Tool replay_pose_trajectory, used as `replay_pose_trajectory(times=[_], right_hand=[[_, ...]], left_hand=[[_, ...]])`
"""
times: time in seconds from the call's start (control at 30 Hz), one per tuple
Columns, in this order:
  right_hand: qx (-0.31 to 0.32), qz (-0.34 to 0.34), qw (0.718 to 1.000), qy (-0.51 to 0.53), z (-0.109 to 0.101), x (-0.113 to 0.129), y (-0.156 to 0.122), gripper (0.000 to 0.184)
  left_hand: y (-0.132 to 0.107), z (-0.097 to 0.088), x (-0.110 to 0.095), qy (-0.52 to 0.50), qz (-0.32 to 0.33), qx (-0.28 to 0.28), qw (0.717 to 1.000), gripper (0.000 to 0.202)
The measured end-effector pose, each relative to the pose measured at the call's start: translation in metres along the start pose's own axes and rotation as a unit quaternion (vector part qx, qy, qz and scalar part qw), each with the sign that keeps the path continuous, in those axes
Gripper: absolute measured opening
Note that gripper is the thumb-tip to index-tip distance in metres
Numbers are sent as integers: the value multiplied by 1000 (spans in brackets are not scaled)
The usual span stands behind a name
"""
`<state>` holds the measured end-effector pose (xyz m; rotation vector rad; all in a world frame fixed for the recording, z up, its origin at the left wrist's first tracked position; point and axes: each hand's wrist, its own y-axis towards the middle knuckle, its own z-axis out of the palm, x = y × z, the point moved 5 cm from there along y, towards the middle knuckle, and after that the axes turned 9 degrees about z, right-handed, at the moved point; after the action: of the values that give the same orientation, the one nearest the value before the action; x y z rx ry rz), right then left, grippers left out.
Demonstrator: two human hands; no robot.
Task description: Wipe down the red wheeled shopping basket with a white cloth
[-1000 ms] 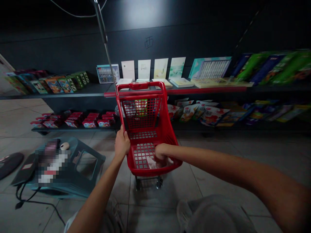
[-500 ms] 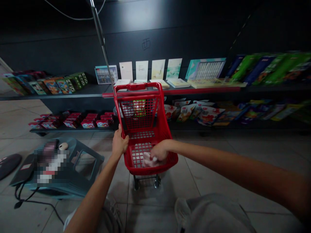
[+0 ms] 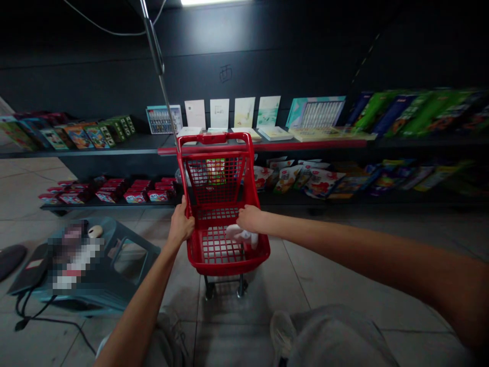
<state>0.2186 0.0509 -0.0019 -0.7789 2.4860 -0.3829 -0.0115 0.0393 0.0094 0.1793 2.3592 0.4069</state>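
A small red shopping cart [image 3: 214, 204] stands on the tiled floor in front of me, its basket tipped toward me. My left hand [image 3: 181, 224] is closed round the cart's left rim. Inside the basket, my right hand [image 3: 248, 219] is closed on a white cloth [image 3: 240, 234], holding it against the far right part of the mesh bottom.
Dark shelves [image 3: 126, 148] behind the cart carry boxed toys, cards, paint sets and books on two levels. A teal plastic stool [image 3: 114, 270] with a device and cable sits on the floor at the left. A metal pole [image 3: 156, 56] rises behind the cart. My knee [image 3: 328, 336] shows at the bottom.
My right hand has moved with the white cloth from the near end of the basket bottom up toward the far right side. The left hand has kept its grip on the rim.
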Motion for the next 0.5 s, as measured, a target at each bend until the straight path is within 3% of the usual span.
replay_pose_trajectory(times=[0.17, 0.4, 0.5], right_hand=[[-14, 76, 997, -2, -9, -35, 46, 27], [-58, 157, 986, -5, -22, -109, 102, 21], [-107, 153, 980, 65, -13, -115, 110, 20]], left_hand=[[-2, -3, 1, -2, 23, 4, 1000, 83], [-4, -4, 9, -9, 21, 6, 1000, 85], [-4, -4, 10, -6, 12, -2, 1000, 86]])
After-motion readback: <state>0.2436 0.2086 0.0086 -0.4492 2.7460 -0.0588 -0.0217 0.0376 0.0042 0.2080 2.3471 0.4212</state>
